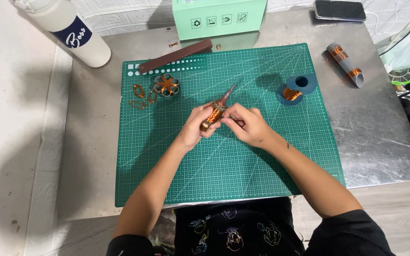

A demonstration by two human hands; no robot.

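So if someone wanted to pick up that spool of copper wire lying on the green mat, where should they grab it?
The spool lies alone on the cutting mat, right of both hands, one blue flange tilted up and the copper winding showing between the flanges. Probably best to come from above and pinch across the flange rims, not the winding: the rims are firm edges, and nothing crowds them.

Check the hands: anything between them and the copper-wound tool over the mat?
Nothing visible. The left hand already holds the copper-wound tool, and the right hand touches its wound part. The spool and flower-shaped piece lie apart on the mat.
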